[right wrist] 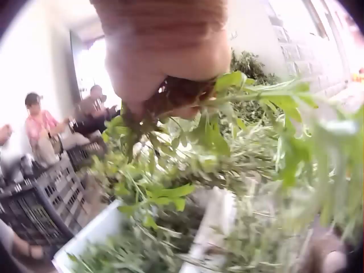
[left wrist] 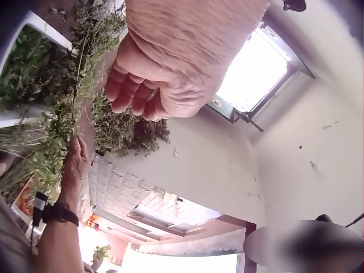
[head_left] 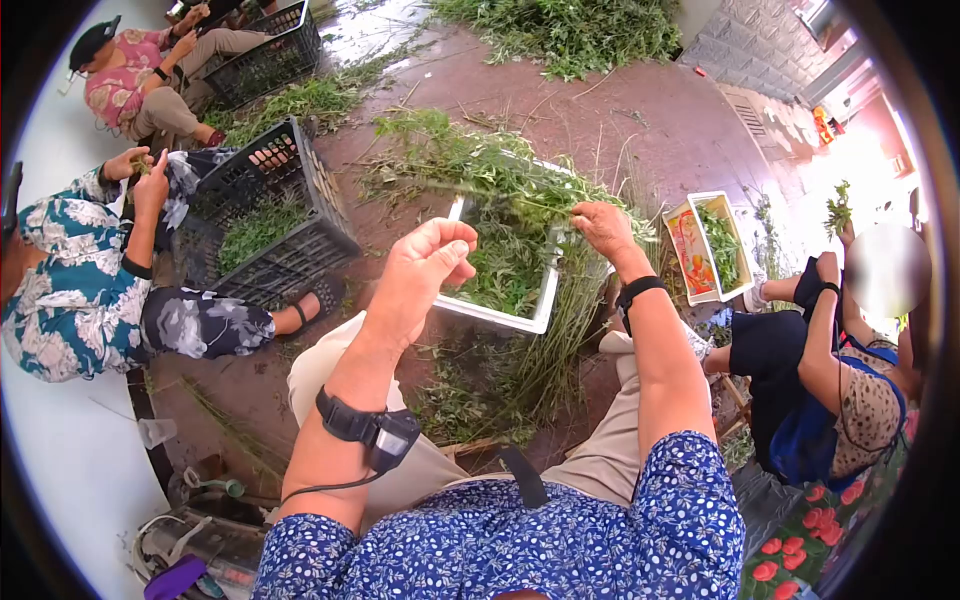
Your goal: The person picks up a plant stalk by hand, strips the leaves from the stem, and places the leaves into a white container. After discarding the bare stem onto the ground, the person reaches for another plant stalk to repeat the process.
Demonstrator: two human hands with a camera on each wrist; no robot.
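Note:
My right hand [head_left: 603, 228] grips a leafy green stem [right wrist: 267, 94] above the right rim of a white crate [head_left: 545, 300]. In the right wrist view its fingers curl round the stem, and leaves hang below. My left hand [head_left: 425, 270] is raised over the crate's near left corner, fingers curled in and thumb close to the fingertips. No plant shows in its grasp. Picked greens [head_left: 505, 275] lie inside the crate. Long leafy stalks [head_left: 450, 155] lie across its far side, and thin bare stems [head_left: 560, 365] hang down on the right.
Black crates [head_left: 290, 225] with greens stand at left, beside two seated people. A small white box [head_left: 722, 240] of greens stands at right near another seated person holding a sprig [head_left: 838, 205]. A large heap of plants [head_left: 570, 30] lies at the back, with cut stalks scattered over the floor.

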